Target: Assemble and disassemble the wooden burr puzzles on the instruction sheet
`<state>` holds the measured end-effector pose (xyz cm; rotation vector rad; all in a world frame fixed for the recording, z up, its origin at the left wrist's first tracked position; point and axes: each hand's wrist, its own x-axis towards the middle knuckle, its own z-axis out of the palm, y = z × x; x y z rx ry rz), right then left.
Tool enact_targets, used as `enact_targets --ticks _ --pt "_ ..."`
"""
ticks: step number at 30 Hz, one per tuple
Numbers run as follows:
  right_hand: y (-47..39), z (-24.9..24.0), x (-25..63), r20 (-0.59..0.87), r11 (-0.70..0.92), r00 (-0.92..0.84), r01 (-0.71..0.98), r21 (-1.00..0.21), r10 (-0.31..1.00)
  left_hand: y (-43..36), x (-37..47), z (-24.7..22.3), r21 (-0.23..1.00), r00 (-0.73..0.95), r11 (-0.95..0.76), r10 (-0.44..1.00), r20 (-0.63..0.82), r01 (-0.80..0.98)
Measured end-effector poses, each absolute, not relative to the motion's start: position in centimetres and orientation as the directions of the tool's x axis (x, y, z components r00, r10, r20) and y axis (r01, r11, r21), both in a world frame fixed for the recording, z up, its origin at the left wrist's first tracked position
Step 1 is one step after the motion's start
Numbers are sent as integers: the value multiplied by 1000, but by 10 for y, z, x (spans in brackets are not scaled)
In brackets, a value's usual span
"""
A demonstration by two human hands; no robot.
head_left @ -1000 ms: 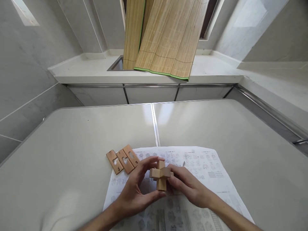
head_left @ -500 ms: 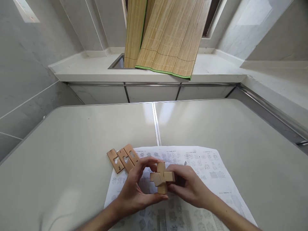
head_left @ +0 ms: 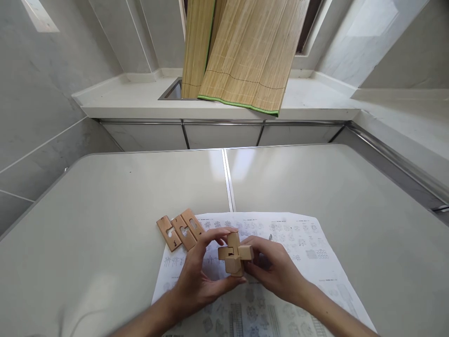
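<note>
A wooden burr puzzle (head_left: 234,266) of interlocking pale bars is held above the printed sheet. My left hand (head_left: 199,271) grips it from the left, thumb at its lower end and index finger at its top. From the right, my right hand (head_left: 275,269) pinches it with thumb and forefinger; the other fingers are curled and partly hidden. A small dark gap shows between the bars on the puzzle's face. Just beyond my left hand lie several flat brown wooden pieces (head_left: 169,233) with cut-out slots and dark markings.
A large paper sheet (head_left: 301,262) printed with small diagrams lies under my hands on the pale table (head_left: 105,196). A metal seam (head_left: 228,180) runs across the table. Behind stands a white counter (head_left: 133,100) with a sink edge (head_left: 168,91) and a hanging bamboo mat (head_left: 249,56).
The puzzle has tilted in my fingers, so its front bar end now points lower and a dark gap shows. Both hands keep their hold in nearly the same place.
</note>
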<state>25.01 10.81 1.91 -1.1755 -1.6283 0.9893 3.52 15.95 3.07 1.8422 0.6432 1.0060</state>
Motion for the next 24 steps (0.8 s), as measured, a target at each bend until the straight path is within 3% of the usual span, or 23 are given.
enact_targets --ticks 10,16,20,24 --pt "108 18 254 215 266 -208 257 -929 954 161 33 34 913 564 -404 769 303 61" --pt "107 36 259 11 8 -366 -9 -1000 930 160 37 39 909 554 -418 754 353 -10" --pt "107 36 263 -32 -175 -478 -258 -950 878 161 38 41 874 583 -482 695 421 -56" --pt "109 32 262 -70 -286 -531 -337 -897 844 160 35 34 875 617 -479 668 417 -73"
